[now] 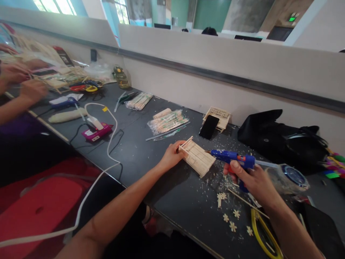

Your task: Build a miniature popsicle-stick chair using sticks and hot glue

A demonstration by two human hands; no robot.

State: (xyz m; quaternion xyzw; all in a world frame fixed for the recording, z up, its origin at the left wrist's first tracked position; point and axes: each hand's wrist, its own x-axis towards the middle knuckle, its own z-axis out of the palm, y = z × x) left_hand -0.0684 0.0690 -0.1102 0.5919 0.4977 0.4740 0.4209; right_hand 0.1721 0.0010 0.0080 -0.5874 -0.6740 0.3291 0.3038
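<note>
My left hand (173,155) grips one end of a small wooden stick panel (198,156), tilted above the dark table. My right hand (250,178) is wrapped round the handle of a blue hot glue gun (229,157), its nozzle at the panel's far edge; whether it touches I cannot tell. A clear glue stick (266,164) protrudes from the gun's back. Below my right hand lie small star-shaped wooden pieces (233,226), a thin wooden stick (248,202) and a yellow-handled tool (265,233).
A black phone (209,126) leans on a wooden lattice piece (222,116). Bagged sticks (169,121) lie left of it. A black bag (269,140) and a clear jar (292,177) stand right. A white cable (110,144) runs from a pink power strip (97,133). A co-worker's hands (32,90) work far left.
</note>
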